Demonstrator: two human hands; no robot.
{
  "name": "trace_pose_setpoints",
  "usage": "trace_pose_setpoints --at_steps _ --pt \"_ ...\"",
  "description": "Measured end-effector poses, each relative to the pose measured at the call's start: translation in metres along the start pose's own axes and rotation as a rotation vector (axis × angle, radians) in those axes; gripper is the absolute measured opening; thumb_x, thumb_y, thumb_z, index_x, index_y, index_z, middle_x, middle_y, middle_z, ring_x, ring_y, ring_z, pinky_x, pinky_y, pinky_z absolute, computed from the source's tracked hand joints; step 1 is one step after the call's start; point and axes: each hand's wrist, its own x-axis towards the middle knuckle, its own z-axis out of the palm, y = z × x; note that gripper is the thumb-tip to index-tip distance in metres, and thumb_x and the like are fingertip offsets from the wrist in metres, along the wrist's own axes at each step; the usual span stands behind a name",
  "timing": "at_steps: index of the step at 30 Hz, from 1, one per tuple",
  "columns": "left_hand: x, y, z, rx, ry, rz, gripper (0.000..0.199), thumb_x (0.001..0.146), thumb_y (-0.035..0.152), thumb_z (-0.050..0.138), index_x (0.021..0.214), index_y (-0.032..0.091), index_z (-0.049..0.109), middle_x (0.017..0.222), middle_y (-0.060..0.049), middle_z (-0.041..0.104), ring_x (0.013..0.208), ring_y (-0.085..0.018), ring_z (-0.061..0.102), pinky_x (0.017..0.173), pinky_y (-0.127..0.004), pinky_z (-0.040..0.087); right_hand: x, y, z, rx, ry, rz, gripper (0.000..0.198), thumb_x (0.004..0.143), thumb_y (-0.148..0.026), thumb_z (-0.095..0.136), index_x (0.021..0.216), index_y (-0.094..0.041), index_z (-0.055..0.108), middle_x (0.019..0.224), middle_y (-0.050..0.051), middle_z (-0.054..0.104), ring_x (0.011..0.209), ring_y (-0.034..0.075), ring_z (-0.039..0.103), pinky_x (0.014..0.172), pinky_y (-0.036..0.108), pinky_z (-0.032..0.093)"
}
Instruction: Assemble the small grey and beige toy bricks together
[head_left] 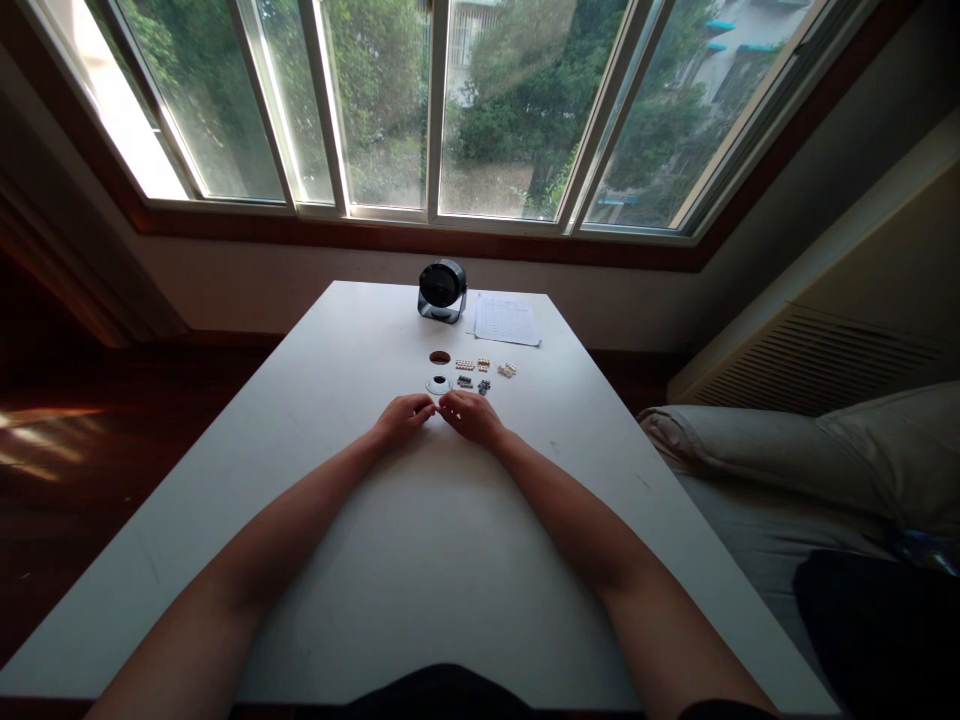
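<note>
My left hand (406, 416) and my right hand (468, 414) rest close together on the white table (442, 560), fingertips nearly meeting. Both have their fingers curled in a pinch; what lies between them is too small or hidden to make out. Just beyond the fingertips is a round pale cable-hole cover (430, 386) with a dark centre. To its right, near my right hand, sit small dark pieces (465, 382) in rows and a loose cluster of dark pieces (484, 387). Behind these lie small beige pieces (465, 365) in rows and a beige pile (507, 370).
A round hole (440, 357) opens in the tabletop beyond the cover. At the far edge stand a black desk fan (441, 288) and a printed paper sheet (507, 320). A window (502, 120) spans the wall ahead; a cushioned seat (765, 450) is at the right.
</note>
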Motion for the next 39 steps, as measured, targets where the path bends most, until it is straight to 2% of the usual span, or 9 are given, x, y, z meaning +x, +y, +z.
trace_pose_setpoints --at_steps 5,15,27,34,39 --pt "-0.0001 -0.0012 -0.0001 0.001 0.005 0.009 0.031 0.094 0.038 0.045 0.084 0.019 0.067 0.081 -0.002 0.068 0.073 -0.015 0.057 0.069 -0.025 0.042 -0.0002 0.0006 0.0013 0.053 -0.002 -0.016 0.017 0.097 -0.037 0.054 0.099 -0.022 0.060 0.086 0.002 0.067 0.075 0.013 0.057 0.071 0.024 0.035" --pt "0.0014 -0.0026 0.0018 0.009 0.007 -0.005 0.026 0.091 0.036 0.049 0.088 0.019 0.068 0.079 -0.002 0.068 0.071 -0.015 0.056 0.068 -0.025 0.041 -0.0003 0.0015 0.0021 -0.023 -0.001 -0.009 0.018 0.098 -0.034 0.051 0.094 -0.021 0.063 0.085 0.003 0.066 0.075 0.014 0.056 0.070 0.025 0.034" --pt "0.0007 -0.0004 0.0003 0.009 0.008 -0.010 0.027 0.092 0.036 0.047 0.087 0.019 0.068 0.081 -0.002 0.069 0.073 -0.016 0.058 0.070 -0.025 0.043 -0.0004 0.0017 0.0026 -0.003 -0.005 -0.014 0.018 0.097 -0.034 0.053 0.094 -0.021 0.064 0.086 0.004 0.066 0.076 0.014 0.056 0.071 0.025 0.035" --pt "-0.0002 0.0007 0.0010 -0.012 0.026 -0.008 0.025 0.091 0.037 0.050 0.095 0.020 0.068 0.085 -0.002 0.069 0.074 -0.016 0.058 0.070 -0.026 0.044 -0.0004 0.0027 0.0013 0.056 -0.017 0.072 0.011 0.093 -0.031 0.057 0.094 -0.021 0.062 0.085 0.002 0.066 0.076 0.013 0.056 0.071 0.024 0.037" --pt "-0.0008 0.0019 0.0003 -0.005 0.017 -0.013 0.023 0.089 0.033 0.050 0.094 0.020 0.068 0.084 -0.002 0.069 0.073 -0.015 0.057 0.068 -0.025 0.043 0.0008 0.0065 -0.0004 -0.038 0.096 0.238 0.010 0.092 -0.029 0.057 0.090 -0.021 0.060 0.083 0.003 0.064 0.079 0.017 0.055 0.071 0.027 0.036"
